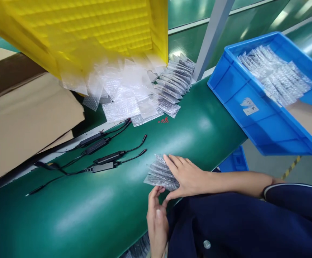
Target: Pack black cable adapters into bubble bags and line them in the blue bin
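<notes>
A small fanned stack of silvery bubble-wrap packets (160, 173) lies on the green work surface (91, 208) near its front edge. My right hand (189, 175) reaches in from the right and grips the stack, with its fingers over the top and the thumb at the near side. Below it, my left hand (157, 215) has loosely bent fingers, their tips at the packets' near edge. What the packets contain cannot be seen. Left of the stack lie several black cables with inline boxes (103, 166).
Several red rings (164, 120) lie near loose bubble bags (123, 109) and a row of filled packets (173, 80). A yellow bin (160, 32) tilts above them. At right stands a blue crate (231, 96) with packets; at left, cardboard (29, 118).
</notes>
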The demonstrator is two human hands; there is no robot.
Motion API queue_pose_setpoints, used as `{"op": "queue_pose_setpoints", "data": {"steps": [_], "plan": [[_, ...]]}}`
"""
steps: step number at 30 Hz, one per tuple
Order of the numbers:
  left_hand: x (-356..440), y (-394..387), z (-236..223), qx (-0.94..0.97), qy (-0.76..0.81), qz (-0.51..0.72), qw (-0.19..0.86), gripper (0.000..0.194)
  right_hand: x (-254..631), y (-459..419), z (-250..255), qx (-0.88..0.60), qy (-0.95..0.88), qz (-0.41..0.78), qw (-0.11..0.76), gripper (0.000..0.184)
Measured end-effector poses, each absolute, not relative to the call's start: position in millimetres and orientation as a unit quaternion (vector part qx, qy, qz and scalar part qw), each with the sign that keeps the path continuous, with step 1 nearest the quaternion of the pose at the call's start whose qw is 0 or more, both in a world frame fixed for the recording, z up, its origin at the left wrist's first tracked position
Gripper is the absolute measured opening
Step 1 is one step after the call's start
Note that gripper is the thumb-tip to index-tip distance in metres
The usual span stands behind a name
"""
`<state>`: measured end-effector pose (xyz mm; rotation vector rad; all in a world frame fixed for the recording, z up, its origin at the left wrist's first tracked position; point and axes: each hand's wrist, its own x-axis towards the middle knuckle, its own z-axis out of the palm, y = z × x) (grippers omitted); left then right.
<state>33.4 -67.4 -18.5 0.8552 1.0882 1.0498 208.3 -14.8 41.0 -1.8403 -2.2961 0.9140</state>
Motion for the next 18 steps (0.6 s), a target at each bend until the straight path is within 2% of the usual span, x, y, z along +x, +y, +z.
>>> {"op": "queue_pose_setpoints", "data": {"steps": [5,10,18], "plan": [[38,-59,-24,0.436,0.408,0.456,0.659,0.056,202,-4,41,-0.613,-0.769,0.182,-0.03,0.115],[19,-54,-30,0.502,0.531,0.433,0.528,0.048,200,-3,36,-0.627,-0.767,0.132,-0.035,0.114],[1,-53,-51,0.496,0.57,0.433,0.493,0.049,217,10,23,-0.591,-0.794,0.141,0.007,0.112]]}}
